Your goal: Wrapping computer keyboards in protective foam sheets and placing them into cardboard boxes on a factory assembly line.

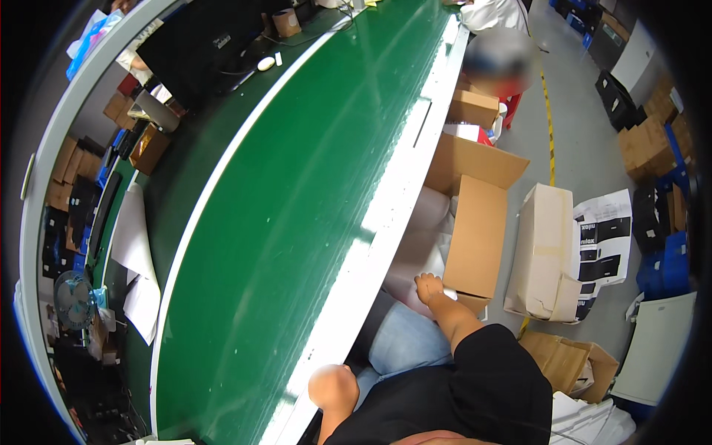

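My right hand point(429, 288) reaches out to an open cardboard box point(477, 241) beside the bench, its fingers curled at the near end of the box. Pale, translucent plastic wrapping point(419, 256) bulges inside the box and touches those fingers. What they grip, if anything, is too small to make out. Nearer my body, my left hand point(332, 386) is over the white edge strip point(326, 341) of the bench. It looks rounded and blurred, so its fingers do not show.
A long green bench top point(274, 222) fills the middle. Right of the open box stand a closed carton point(544, 252) and a printed sheet point(604, 237) on the grey floor. A black monitor point(196, 52) stands at the far left. Another person point(500, 55) is at the far end.
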`<action>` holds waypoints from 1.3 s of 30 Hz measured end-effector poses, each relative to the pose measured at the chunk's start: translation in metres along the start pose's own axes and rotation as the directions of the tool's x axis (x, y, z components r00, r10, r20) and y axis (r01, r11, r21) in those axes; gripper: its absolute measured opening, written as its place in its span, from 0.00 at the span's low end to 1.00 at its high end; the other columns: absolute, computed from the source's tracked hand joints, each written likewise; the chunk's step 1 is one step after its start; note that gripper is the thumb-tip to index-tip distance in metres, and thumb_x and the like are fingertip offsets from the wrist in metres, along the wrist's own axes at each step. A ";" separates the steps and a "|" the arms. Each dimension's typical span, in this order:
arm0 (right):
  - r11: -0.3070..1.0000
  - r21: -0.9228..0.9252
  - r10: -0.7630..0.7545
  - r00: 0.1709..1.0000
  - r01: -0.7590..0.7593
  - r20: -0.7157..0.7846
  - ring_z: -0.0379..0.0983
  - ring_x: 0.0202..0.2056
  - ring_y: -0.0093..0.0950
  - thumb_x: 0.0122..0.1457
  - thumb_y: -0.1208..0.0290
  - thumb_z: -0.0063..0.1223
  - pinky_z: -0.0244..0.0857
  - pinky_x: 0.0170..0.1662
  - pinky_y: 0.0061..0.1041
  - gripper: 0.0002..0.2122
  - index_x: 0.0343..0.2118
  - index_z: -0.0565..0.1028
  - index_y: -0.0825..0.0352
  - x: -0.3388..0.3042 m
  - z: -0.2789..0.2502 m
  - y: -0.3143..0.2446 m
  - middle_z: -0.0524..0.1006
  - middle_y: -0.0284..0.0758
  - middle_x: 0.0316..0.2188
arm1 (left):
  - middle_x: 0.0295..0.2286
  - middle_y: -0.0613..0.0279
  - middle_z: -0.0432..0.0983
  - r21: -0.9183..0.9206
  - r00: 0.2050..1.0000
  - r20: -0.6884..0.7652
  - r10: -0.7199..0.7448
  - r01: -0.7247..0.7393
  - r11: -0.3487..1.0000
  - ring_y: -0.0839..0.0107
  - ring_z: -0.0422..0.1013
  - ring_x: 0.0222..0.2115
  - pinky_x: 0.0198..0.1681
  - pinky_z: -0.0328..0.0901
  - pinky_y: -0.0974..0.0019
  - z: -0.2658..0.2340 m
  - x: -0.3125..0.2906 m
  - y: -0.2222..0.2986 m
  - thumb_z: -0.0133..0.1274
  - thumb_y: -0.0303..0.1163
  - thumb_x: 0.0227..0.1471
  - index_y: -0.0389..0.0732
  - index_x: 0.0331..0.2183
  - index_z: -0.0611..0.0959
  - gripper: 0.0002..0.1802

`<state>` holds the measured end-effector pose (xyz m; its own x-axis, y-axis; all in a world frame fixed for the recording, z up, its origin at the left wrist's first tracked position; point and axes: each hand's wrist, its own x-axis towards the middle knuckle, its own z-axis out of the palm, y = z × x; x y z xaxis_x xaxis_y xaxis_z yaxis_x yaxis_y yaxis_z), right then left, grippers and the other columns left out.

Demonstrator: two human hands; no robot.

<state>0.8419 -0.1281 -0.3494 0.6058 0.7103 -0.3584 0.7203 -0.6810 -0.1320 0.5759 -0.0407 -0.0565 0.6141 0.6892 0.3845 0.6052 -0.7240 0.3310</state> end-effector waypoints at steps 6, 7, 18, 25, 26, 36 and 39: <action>0.999 0.022 0.035 0.998 -0.034 -0.052 0.66 0.34 0.35 0.51 0.71 0.37 0.60 0.37 0.34 0.08 0.30 0.72 0.61 -0.002 -0.003 0.003 0.71 0.36 0.32 | 0.12 0.66 0.63 0.011 1.000 0.000 -0.008 0.008 1.000 0.68 0.56 0.12 0.19 0.53 0.69 0.005 0.003 0.002 0.51 0.27 0.38 0.43 0.17 0.74 0.03; 0.997 0.027 0.067 0.997 -0.066 -0.022 0.66 0.34 0.35 0.51 0.72 0.37 0.60 0.37 0.34 0.08 0.30 0.72 0.61 -0.001 -0.003 0.005 0.71 0.36 0.32 | 0.11 0.66 0.62 0.005 1.000 -0.003 -0.009 0.009 1.000 0.68 0.55 0.12 0.18 0.52 0.69 0.006 0.004 0.003 0.50 0.27 0.39 0.43 0.17 0.74 0.04; 0.984 0.161 -0.033 0.971 0.072 -0.237 0.65 0.35 0.35 0.44 0.71 0.52 0.59 0.38 0.32 0.10 0.30 0.67 0.63 -0.005 0.009 0.015 0.69 0.36 0.30 | 0.11 0.66 0.61 0.020 1.000 -0.001 0.029 -0.029 0.999 0.69 0.54 0.12 0.18 0.52 0.69 0.008 0.000 -0.002 0.49 0.25 0.40 0.41 0.18 0.74 0.03; 0.960 0.276 0.013 0.978 0.046 -0.210 0.66 0.28 0.34 0.46 0.70 0.48 0.60 0.35 0.31 0.03 0.22 0.71 0.63 0.000 0.007 0.021 0.71 0.34 0.26 | 0.11 0.66 0.61 0.048 1.000 0.029 0.008 -0.009 0.999 0.69 0.54 0.12 0.18 0.52 0.69 0.005 0.000 -0.001 0.49 0.24 0.40 0.41 0.19 0.73 0.03; 0.953 0.301 0.037 0.979 0.026 -0.202 0.66 0.27 0.34 0.46 0.70 0.47 0.60 0.34 0.31 0.04 0.21 0.71 0.63 0.000 0.004 0.022 0.71 0.34 0.24 | 0.11 0.66 0.61 0.050 1.000 0.022 0.008 -0.009 0.999 0.69 0.54 0.12 0.18 0.52 0.69 0.006 0.001 0.000 0.48 0.24 0.40 0.41 0.19 0.73 0.03; 0.953 0.293 0.072 0.891 0.071 -0.449 0.67 0.26 0.36 0.47 0.71 0.45 0.61 0.31 0.30 0.06 0.19 0.73 0.63 0.009 -0.077 0.021 0.72 0.34 0.21 | 0.11 0.66 0.60 0.030 1.000 -0.017 -0.003 0.004 1.000 0.69 0.53 0.12 0.18 0.52 0.69 0.009 0.005 0.003 0.49 0.24 0.39 0.41 0.18 0.73 0.04; 0.904 0.412 0.136 0.837 0.114 -0.530 0.67 0.26 0.36 0.47 0.72 0.44 0.62 0.31 0.29 0.06 0.20 0.73 0.64 0.004 -0.096 0.026 0.72 0.34 0.22 | 0.11 0.66 0.60 0.027 0.999 -0.038 0.008 -0.007 1.000 0.69 0.54 0.12 0.17 0.52 0.69 0.010 0.005 0.001 0.49 0.24 0.39 0.41 0.17 0.74 0.04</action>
<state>0.8954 -0.1260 -0.2660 0.7839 0.5966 0.1718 0.5811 -0.6077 -0.5412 0.5845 -0.0372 -0.0626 0.5995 0.6818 0.4192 0.6142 -0.7277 0.3053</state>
